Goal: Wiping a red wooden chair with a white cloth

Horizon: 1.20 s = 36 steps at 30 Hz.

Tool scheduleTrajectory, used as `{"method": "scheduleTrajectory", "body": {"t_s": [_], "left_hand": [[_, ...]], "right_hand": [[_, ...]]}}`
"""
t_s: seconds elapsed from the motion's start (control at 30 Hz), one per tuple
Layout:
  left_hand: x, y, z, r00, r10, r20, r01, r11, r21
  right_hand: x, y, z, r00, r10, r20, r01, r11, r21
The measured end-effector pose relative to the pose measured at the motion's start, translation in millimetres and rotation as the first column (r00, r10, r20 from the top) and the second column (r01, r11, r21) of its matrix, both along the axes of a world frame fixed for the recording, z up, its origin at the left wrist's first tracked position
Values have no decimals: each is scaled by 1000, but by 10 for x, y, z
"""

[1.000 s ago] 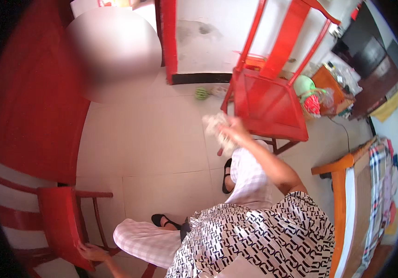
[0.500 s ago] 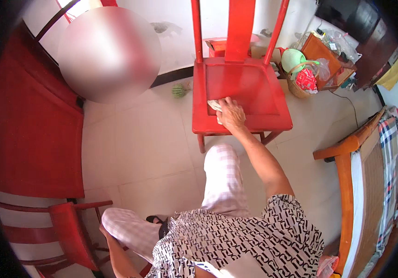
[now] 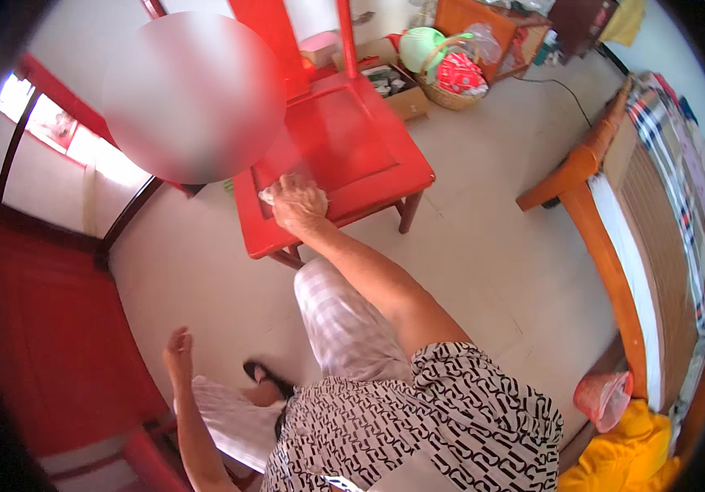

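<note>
No writing can be read. The red packet [image 3: 457,74] in the basket [image 3: 449,100] bears pale marks too small to make out, and the black figures on the shirt [image 3: 418,418] form a repeated pattern of hooked, letter-like shapes.

free room above right half of red seat [image 3: 352,135], upright backrest [image 3: 280,41] behind

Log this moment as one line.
Right hand: holding crumpled white cloth against red wooden chair | Left hand: in midair, seemingly empty | Right of chair: round tan wicker basket
</note>
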<state>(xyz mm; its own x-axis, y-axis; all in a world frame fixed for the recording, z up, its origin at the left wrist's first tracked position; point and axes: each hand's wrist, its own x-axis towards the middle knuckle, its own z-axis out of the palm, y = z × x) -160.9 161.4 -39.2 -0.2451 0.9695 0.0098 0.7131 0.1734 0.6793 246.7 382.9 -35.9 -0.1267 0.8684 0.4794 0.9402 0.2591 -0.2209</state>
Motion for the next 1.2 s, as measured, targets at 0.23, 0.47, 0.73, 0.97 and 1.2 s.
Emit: {"method": "scheduleTrajectory", "body": {"t_s": [0.23,0.47,0.73,0.97,1.2], "left_hand": [[1208,584,-296,940,-213,267,266,947,-181],[2411,1707,-473,827,-48,560,56,998,3],[2717,2301,-350,994,70,83,-74,996,57],[2737,2257,-312,997,54,63,-59,994,89],[2534,2245,-355,997,73,-30,-69,988,140]], "right_hand": [[136,3,177,1000,16,25,-15,999,-29],[431,-65,120,996,11,86,-6,999,-53],[271,58,112,998,35,59,-37,999,35],[313,-20,72,993,111,-41,-113,991,-69],[1683,-195,311,988,155,5,-151,972,-178]]}}
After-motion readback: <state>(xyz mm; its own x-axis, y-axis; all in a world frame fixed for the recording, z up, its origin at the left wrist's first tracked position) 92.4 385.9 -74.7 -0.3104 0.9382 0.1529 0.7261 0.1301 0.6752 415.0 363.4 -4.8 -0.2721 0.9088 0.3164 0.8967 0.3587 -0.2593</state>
